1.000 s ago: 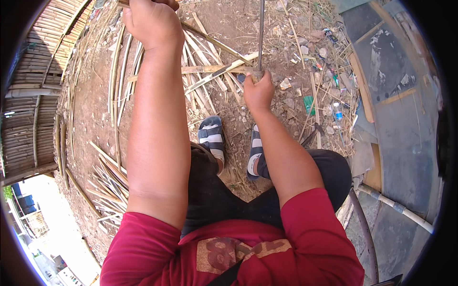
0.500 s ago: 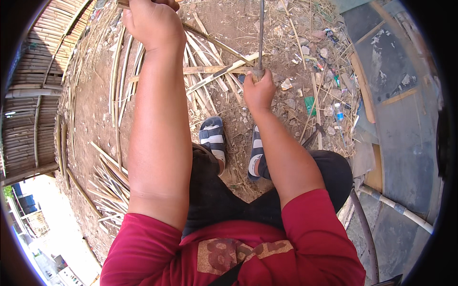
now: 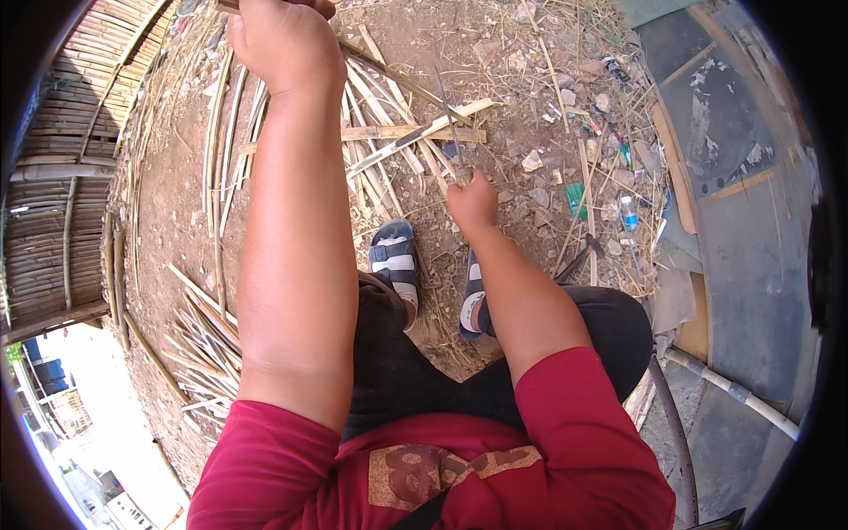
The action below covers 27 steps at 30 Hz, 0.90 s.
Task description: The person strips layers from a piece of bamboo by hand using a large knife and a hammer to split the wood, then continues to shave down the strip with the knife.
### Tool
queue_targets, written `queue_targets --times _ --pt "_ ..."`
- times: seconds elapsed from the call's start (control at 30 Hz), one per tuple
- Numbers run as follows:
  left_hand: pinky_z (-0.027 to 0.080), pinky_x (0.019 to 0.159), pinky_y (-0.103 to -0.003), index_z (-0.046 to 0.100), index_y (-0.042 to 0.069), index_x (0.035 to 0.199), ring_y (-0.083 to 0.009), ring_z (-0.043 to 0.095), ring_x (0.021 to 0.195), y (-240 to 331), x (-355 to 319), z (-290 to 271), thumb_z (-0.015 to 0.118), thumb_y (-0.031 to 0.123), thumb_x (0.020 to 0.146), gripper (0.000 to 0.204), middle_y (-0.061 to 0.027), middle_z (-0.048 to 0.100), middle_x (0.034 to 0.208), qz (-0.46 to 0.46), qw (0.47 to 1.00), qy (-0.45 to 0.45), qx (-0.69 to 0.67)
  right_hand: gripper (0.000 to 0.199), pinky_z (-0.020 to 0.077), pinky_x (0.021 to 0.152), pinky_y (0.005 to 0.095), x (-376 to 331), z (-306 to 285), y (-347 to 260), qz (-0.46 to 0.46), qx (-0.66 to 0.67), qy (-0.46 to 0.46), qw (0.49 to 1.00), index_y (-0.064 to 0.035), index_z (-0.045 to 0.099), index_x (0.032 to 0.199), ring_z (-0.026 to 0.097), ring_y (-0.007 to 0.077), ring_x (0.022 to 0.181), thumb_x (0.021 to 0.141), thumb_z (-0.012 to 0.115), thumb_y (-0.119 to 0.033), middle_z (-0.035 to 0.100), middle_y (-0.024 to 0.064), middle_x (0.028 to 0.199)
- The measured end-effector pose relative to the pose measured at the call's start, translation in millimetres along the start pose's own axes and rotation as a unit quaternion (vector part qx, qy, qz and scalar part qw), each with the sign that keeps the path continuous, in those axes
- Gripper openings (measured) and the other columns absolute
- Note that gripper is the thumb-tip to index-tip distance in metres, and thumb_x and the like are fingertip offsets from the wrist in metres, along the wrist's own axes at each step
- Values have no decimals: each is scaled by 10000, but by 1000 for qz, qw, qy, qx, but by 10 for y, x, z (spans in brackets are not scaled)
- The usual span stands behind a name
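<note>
Head view: left hand [image 3: 283, 40] fist-clamped on bamboo strip [image 3: 389, 75] end up high; right hand [image 3: 473, 199] grips knife [image 3: 450, 124], blade raised toward the strip, probably for splitting.

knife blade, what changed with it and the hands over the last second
The knife blade in the right hand tipped from nearly vertical to leaning up-left. The right hand kept its grip and place. The left hand stayed clamped on the bamboo strip at the top edge; both sandalled feet unmoved.

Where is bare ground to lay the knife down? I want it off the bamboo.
Bare dirt lies left of the left hand, between the long bamboo strips and the slat fence. Crowded: splits ahead of the right hand, litter on the right.
</note>
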<state>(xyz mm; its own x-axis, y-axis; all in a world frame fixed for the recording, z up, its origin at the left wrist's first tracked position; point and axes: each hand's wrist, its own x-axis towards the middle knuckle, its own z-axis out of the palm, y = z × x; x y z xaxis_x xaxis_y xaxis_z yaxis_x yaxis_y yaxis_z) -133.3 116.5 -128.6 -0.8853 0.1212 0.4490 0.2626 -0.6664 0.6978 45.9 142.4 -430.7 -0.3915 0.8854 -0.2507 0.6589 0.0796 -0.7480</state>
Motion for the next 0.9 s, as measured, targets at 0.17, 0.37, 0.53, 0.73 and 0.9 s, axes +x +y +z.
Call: queue_targets --times 0.17,0.37,0.53,0.73,0.9 --pt "260 490 -304 378 174 721 -122 281 503 -72 50 -33 482 322 1080 402 30 288 582 7 999 -52 -6 369 556 834 491 113 0 103 147 305 -214 916 16 649 1108 710 435 886 821 713 -207 728 235 942" --pt "247 487 -314 364 177 704 -124 267 503 -151 186 -104 492 335 1076 424 29 276 577 27 998 -54 -8 235 543 730 494 69 19 9 -78 137 58 986 0 627 979 705 404 777 840 722 -163 714 219 854" --pt "242 485 -316 347 183 702 -129 262 499 -70 49 6 490 410 1078 461 24 265 569 21 996 -85 -13 273 542 740 498 78 -253 -594 -182 167 126 961 -26 633 1027 703 430 836 859 742 -211 713 229 859" --pt "241 472 -308 349 186 701 -130 273 482 -67 -68 75 480 413 1079 461 21 268 552 25 997 -66 10 327 558 815 523 73 -12 -139 -41 -60 -5 997 -16 615 1153 701 459 965 891 692 -195 718 259 1044" --pt "248 467 -306 354 180 701 -128 287 480 82 2 -34 472 353 1075 428 22 272 552 -185 945 -77 -258 356 547 859 537 174 -36 -171 -34 32 77 996 1 624 1173 691 475 994 882 685 -194 707 287 1036"
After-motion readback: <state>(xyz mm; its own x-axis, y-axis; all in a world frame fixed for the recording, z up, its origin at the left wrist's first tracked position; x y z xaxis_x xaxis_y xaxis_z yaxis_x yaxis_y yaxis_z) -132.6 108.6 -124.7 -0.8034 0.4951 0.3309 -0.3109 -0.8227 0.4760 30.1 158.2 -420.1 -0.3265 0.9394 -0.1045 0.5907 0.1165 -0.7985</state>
